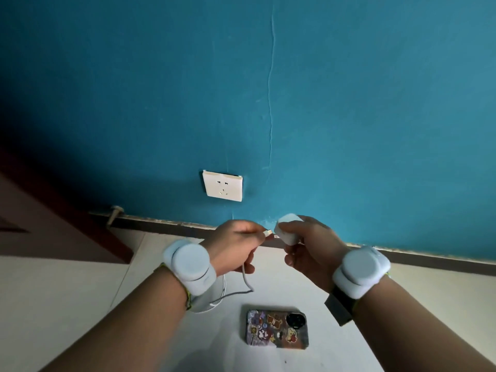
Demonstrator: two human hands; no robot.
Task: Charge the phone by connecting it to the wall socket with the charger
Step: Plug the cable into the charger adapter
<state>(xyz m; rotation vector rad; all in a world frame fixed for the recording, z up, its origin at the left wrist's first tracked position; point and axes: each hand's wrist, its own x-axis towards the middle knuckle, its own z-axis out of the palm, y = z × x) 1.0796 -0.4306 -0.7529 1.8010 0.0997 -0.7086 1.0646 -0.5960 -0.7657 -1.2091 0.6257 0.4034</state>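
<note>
A white wall socket [222,186] sits low on the blue wall, with nothing plugged into it. My right hand [308,245] grips a white charger block [288,228] just below and right of the socket. My left hand [236,245] pinches the plug end of a white cable [247,284], its tip almost touching the block's side. The cable hangs down and loops on the floor under my left wrist. A phone [277,329] in a sticker-covered case lies face down on the pale floor below both hands.
A dark skirting board [429,260] runs along the foot of the wall. A dark brown door or cabinet [53,210] stands at the left, with a small doorstop [114,213] by the wall. Both wrists wear pale blue bands.
</note>
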